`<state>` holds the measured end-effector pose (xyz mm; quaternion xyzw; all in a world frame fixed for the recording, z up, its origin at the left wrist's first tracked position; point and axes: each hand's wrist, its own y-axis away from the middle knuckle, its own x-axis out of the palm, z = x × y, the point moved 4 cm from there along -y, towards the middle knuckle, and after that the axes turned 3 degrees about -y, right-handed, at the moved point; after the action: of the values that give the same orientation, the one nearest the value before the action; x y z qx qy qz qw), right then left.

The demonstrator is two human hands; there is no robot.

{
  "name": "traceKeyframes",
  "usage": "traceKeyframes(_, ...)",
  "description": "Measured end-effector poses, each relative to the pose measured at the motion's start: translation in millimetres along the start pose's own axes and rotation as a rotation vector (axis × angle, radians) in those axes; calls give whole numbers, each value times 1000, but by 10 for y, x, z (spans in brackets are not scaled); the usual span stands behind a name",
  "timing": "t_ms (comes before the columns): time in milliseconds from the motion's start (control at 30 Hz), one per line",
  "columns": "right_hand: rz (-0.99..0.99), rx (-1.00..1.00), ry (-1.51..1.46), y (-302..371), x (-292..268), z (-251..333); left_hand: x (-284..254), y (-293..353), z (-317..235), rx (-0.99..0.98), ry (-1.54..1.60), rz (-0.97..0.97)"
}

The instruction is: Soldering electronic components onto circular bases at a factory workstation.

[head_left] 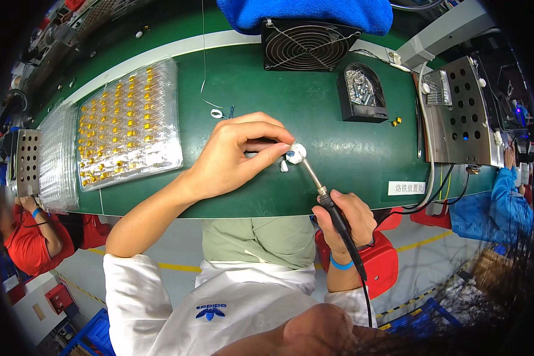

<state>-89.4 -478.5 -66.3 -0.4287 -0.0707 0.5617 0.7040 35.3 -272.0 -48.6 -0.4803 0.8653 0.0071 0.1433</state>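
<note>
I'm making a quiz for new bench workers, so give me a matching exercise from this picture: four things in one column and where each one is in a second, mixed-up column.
Things
1. soldering iron
2. small white part
3. clear tray of gold pieces
4. black fan

Places
A. at the far edge of the green mat, in the middle
B. pinched in the left hand
C. on the mat's left side
D. gripped in the right hand, tip at the white part

Pairs: 1-D, 2-B, 3-C, 4-A
</note>
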Motion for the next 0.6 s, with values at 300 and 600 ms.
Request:
traceKeyframes(300, 16, 21, -22, -7, -25, -7, 62, 16, 8, -12, 47, -53)
traceKeyframes(600, 41, 16, 7, -85, -9, 28, 56, 27, 5, -5, 53, -43)
